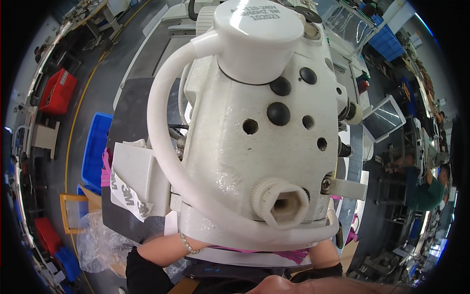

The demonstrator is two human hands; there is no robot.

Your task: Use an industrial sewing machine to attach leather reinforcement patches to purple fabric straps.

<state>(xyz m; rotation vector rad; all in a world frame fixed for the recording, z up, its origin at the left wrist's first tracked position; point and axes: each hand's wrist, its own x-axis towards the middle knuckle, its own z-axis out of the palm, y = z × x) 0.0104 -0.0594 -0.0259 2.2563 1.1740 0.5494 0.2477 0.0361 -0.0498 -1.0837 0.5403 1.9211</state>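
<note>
A white industrial sewing machine head (215, 127) fills the middle of the head view and blocks what lies under it. My left forearm (164, 252), with a beaded bracelet at the wrist, reaches in below its left side. On the other side my right forearm (324, 255) goes in beneath the machine. Both hands are hidden behind it, so what they hold or touch cannot be seen. Strips of bright pink material (295, 256) show between the two forearms, by the machine's lower edge. A white hexagonal knob (289, 206) sticks out of the machine's front.
A thick white hose (159, 108) loops from a white round housing (259, 39) down across the machine. Left of it stand a blue bin (95, 147) and clear plastic bags (100, 245). A screen (384, 117) stands at the right; farther off a person in green (428, 191) sits.
</note>
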